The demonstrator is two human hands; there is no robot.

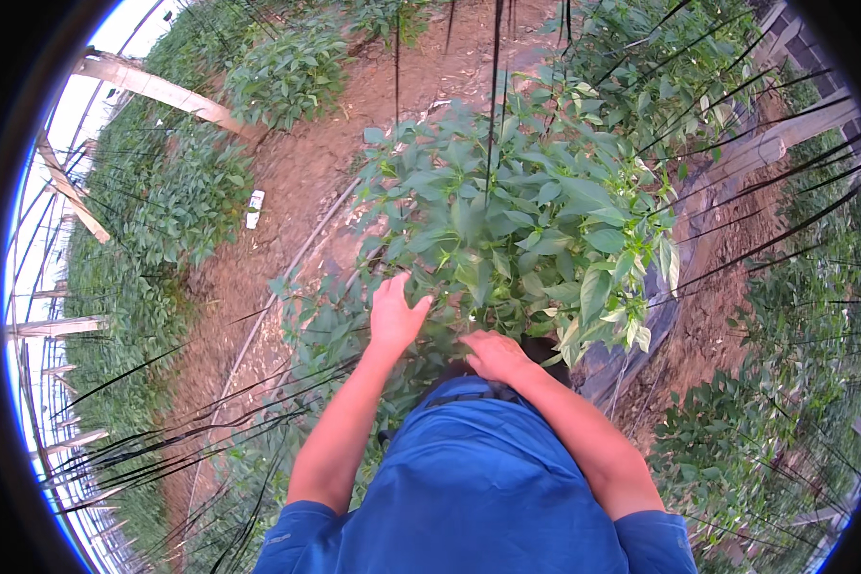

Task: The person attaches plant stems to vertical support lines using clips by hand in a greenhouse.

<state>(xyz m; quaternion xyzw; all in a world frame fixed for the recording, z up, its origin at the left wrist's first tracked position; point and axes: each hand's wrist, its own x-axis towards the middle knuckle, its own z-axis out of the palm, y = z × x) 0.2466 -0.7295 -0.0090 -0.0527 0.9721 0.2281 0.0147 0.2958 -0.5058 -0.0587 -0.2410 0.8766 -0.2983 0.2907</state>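
Note:
A leafy pepper plant (pixel 516 208) with small white flowers fills the ground in front of me. My left hand (pixel 396 308) is at its near left side, thumb and fingers apart, with nothing seen between them. Close to my waist, my right hand (pixel 495 355) reaches into the lower leaves with its fingers bent. Leaves and blur hide those fingertips, so whether they grip a stem cannot be told. A small white flower (pixel 472 318) shows between the two hands.
Thin black strings (pixel 493 107) hang into the plant and others slant across both sides. A pale hose (pixel 308 247) runs along the bare soil path (pixel 258 251) on the left, where a white object (pixel 255 209) lies. Dark plastic mulch (pixel 646 337) borders the right. Pale posts (pixel 165 93) lean among neighbouring rows.

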